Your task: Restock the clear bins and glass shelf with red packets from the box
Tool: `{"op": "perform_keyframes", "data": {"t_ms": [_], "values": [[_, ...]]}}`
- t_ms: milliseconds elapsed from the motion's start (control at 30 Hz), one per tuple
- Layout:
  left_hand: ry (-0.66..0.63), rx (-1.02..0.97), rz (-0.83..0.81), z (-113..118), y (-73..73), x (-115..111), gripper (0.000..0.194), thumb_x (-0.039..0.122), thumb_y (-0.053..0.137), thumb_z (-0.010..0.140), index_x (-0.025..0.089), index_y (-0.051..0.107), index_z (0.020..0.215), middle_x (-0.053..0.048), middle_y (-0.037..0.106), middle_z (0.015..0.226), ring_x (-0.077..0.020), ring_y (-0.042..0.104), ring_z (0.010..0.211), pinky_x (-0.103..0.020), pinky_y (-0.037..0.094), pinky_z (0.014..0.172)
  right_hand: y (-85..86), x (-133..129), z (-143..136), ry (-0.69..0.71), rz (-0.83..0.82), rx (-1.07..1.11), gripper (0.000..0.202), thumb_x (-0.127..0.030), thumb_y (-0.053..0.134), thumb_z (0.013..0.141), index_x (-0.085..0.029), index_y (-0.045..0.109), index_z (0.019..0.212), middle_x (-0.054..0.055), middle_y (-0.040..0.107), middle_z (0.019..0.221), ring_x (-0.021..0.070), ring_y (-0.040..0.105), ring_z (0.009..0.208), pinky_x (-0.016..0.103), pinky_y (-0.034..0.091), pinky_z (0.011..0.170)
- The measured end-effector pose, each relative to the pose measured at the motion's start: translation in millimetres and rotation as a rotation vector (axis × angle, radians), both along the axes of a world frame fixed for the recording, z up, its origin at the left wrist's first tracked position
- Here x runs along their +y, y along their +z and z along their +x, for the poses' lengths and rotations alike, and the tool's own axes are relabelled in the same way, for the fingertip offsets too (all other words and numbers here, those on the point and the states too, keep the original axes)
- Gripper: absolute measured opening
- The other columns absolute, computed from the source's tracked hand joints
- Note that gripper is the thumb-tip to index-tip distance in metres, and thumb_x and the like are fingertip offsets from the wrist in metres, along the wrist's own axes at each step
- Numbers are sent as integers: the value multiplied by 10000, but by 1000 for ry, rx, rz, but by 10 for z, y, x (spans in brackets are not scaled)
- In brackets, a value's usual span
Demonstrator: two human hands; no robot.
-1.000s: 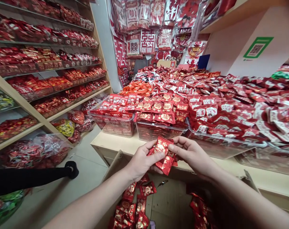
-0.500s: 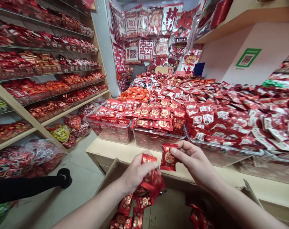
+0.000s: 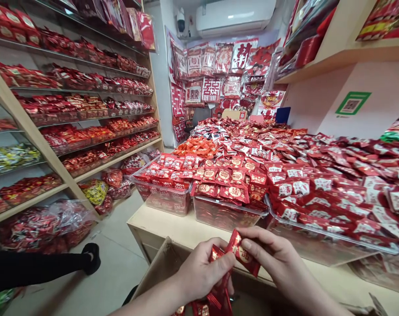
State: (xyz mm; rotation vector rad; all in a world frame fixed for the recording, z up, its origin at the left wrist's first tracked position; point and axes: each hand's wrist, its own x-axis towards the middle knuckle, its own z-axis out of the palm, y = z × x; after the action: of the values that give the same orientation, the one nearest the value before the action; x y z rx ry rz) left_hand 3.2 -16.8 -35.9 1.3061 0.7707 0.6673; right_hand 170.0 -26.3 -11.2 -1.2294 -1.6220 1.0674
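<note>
My left hand (image 3: 208, 270) is closed around several red candy packets (image 3: 222, 287), which hang below its fingers over an open cardboard box (image 3: 160, 265). Between the thumb and fingers of my right hand (image 3: 277, 259) is one red candy packet (image 3: 244, 254) with a gold round print, tilted, its upper left end touching the thumb of my left hand. Just beyond the hands, a clear plastic bin (image 3: 230, 215) on the wooden counter holds rows of similar gold-printed packets (image 3: 234, 193). More red packets lie in the box, mostly hidden behind my left arm.
Neighbouring clear bins (image 3: 168, 199) full of red packets line the counter (image 3: 166, 228), with a large heap of packets (image 3: 318, 153) behind. Shelves (image 3: 117, 164) of packets stand at the left. A person's leg in black (image 3: 38, 267) and bagged packets (image 3: 54, 224) are on the floor side.
My right hand has brought its packet down and against my left hand, and the packet has turned from upright to tilted. The view has lifted, showing more of the wall above.
</note>
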Motion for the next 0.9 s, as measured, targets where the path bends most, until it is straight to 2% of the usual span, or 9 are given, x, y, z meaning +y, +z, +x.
{"op": "perform_keyframes", "data": {"t_ms": [100,200,367,500,600,767,900], "values": [[25,31,-5,4,-21,-10,420,530,485,718,132,487,851,24,522,453,-75,464,372,-157,326,373,1,12,39,29,101,-83,228,-349,473,802,-210,608,922,63,613,884,193,576,801,294,468,714],[24,67,17,-13,-75,-13,403,525,458,738,127,511,770,0,532,485,-78,465,400,-169,344,398,-12,14,43,49,101,-176,207,-327,473,805,-211,588,933,65,621,896,192,575,823,290,459,737],[-9,184,204,-66,-191,-27,392,477,418,782,120,562,713,-30,576,553,-90,489,469,-184,374,468,16,6,27,112,45,-215,209,-303,478,797,-174,555,943,52,636,853,171,584,770,267,460,708],[-50,250,323,-100,-212,-22,402,452,377,808,118,578,706,-44,612,585,-112,529,523,-206,395,527,20,24,10,175,34,-217,202,-294,469,803,-163,590,899,55,643,848,170,581,779,276,451,716],[-59,289,390,-109,-198,-7,398,440,375,811,117,581,705,-50,624,606,-119,538,545,-209,395,545,-51,47,3,202,-28,-119,230,-316,503,781,-149,583,918,67,630,895,179,574,833,300,441,763],[-48,304,466,-124,-243,-22,383,434,408,795,113,596,706,-43,613,599,-103,499,512,-201,367,515,-191,64,-4,308,-263,174,332,-365,596,709,-141,539,948,47,601,894,160,566,844,311,435,783],[-25,220,396,-130,-320,-36,386,487,493,728,114,575,681,-33,595,585,-102,499,511,-195,361,497,-197,75,-11,325,-317,214,332,-371,620,693,-143,557,926,28,601,837,146,563,787,302,433,747]]}}
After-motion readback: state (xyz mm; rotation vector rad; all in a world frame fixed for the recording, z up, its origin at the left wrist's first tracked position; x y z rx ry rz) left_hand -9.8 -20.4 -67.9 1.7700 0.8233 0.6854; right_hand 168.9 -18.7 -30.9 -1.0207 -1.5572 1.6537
